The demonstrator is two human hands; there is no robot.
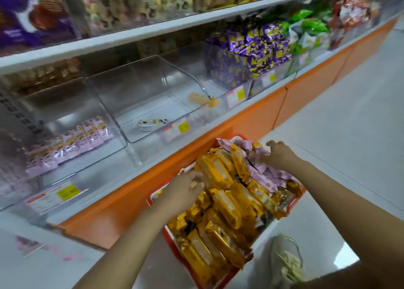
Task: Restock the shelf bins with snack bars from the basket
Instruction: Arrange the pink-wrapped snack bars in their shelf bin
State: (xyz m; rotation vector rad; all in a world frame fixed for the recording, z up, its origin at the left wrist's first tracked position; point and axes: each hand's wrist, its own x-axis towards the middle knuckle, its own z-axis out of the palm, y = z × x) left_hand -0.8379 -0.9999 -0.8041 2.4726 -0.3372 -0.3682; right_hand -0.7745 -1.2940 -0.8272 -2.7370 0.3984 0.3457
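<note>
Pink-wrapped snack bars (72,142) already line the clear plastic bin at the far left (65,122), while the clear plastic bin beside it (153,96) holds only a single white-and-yellow bar (150,124), so that one looks like the place to fill. Below, the red plastic basket (168,240) sits on the pale floor (349,114) against the orange shelf base (218,135), heaped with gold-wrapped snack bars (220,201) and, at its far end, pink-wrapped bars (269,173). The left hand (181,190) lies open on the near edge of the gold pile, fingers spread, gripping nothing; the right hand (277,157) rests open over the pink bars, also holding none. A good scoop would press both hands inward on one colour only, lifting a tidy stack that keeps the bars aligned. Further right, purple-and-yellow packets (251,55) and green packets (310,24) crowd their bins. A pale shoe (286,258) stands just beside the basket.
</note>
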